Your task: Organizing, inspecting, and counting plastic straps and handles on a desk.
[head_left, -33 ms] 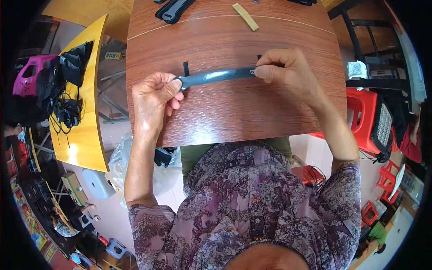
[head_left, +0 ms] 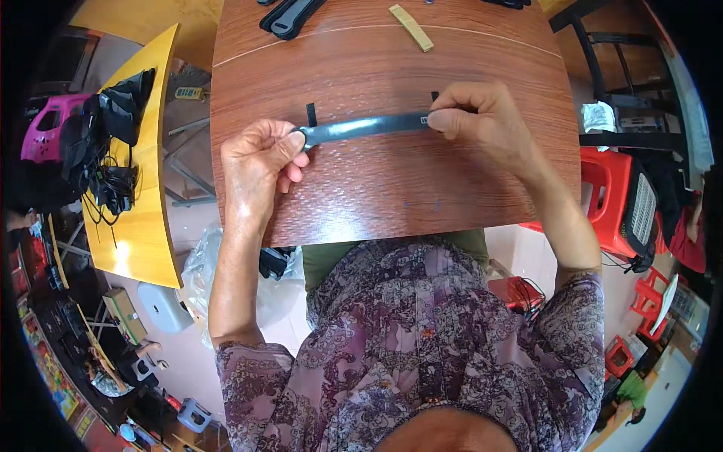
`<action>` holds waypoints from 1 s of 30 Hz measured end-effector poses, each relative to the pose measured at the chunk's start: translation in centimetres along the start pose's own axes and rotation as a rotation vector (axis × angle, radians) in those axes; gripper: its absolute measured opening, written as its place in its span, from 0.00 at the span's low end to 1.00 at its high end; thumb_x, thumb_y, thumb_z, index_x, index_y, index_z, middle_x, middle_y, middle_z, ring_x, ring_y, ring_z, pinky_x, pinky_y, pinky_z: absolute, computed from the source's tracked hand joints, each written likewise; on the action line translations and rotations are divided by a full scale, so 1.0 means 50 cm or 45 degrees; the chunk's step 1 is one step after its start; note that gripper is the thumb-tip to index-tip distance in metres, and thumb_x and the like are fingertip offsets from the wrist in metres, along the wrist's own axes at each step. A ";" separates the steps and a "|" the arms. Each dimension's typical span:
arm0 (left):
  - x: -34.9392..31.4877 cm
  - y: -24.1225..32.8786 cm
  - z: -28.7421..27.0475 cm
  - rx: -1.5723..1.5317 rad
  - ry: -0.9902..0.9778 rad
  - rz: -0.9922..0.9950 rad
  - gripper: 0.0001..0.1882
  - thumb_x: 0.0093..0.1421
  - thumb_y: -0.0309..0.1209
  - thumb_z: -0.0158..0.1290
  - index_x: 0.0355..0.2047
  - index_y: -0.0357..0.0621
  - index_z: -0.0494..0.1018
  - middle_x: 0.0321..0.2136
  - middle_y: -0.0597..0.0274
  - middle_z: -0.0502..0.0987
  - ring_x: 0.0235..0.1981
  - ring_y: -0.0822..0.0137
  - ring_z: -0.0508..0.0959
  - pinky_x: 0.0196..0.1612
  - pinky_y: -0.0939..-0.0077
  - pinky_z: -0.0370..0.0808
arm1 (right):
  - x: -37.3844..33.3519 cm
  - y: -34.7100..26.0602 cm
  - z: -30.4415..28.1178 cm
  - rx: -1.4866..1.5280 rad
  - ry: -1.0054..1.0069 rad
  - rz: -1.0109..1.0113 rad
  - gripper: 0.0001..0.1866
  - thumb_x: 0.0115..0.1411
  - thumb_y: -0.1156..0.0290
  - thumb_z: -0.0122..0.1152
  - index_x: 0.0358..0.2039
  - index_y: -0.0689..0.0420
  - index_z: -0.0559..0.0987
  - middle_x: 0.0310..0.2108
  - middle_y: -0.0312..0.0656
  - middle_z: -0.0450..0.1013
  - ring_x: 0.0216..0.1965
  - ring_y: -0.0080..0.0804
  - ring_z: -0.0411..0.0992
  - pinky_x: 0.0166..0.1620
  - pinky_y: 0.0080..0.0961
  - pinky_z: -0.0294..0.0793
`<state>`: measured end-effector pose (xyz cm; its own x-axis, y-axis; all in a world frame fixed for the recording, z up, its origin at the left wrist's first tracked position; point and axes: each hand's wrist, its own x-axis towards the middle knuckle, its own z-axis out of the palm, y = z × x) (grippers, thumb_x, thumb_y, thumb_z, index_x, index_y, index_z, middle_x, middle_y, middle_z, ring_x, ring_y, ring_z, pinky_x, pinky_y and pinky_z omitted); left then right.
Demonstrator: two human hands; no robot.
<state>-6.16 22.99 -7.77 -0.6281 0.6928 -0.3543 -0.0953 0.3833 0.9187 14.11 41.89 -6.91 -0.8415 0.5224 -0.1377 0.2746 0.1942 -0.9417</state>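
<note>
Pinched near its ends by the left hand (head_left: 258, 154) and right hand (head_left: 486, 120), the glossy dark strap (head_left: 369, 127) spans between them over the tabletop (head_left: 482, 181), seemingly light, bendable and slick, best held there.

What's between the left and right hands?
Head view: a dark shiny strap spans from left hand to right hand; a short black strip shows just beyond it, near the left hand.

Dk glossy strip (head_left: 369, 126), approx. straight, crosswise over brn tbl (head_left: 467, 60), pale mark (head_left: 424, 120) nr R end
</note>
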 end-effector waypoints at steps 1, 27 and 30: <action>0.005 0.000 0.001 -0.030 -0.015 0.009 0.05 0.57 0.25 0.55 0.30 0.36 0.73 0.17 0.63 0.74 0.12 0.78 0.70 0.12 0.89 0.62 | 0.000 0.002 0.000 0.015 0.020 0.022 0.08 0.51 0.72 0.60 0.22 0.64 0.78 0.16 0.34 0.70 0.21 0.18 0.66 0.26 0.19 0.64; 0.089 0.000 0.009 0.293 0.049 0.030 0.03 0.54 0.21 0.52 0.27 0.34 0.75 0.14 0.63 0.74 0.11 0.80 0.71 0.09 0.89 0.62 | 0.055 0.062 0.005 -0.155 0.191 0.088 0.09 0.50 0.71 0.60 0.23 0.65 0.78 0.15 0.39 0.72 0.19 0.23 0.69 0.26 0.23 0.68; 0.090 -0.001 0.010 0.298 0.055 0.024 0.03 0.54 0.21 0.53 0.27 0.34 0.75 0.14 0.63 0.75 0.11 0.80 0.71 0.09 0.89 0.62 | 0.058 0.059 0.003 -0.174 0.196 0.111 0.09 0.50 0.70 0.60 0.23 0.64 0.78 0.15 0.40 0.72 0.19 0.24 0.69 0.26 0.24 0.69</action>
<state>-8.60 26.43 -9.50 -0.6613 0.6760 -0.3251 0.0948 0.5052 0.8578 12.42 43.83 -10.14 -0.7339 0.6605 -0.1585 0.4125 0.2478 -0.8766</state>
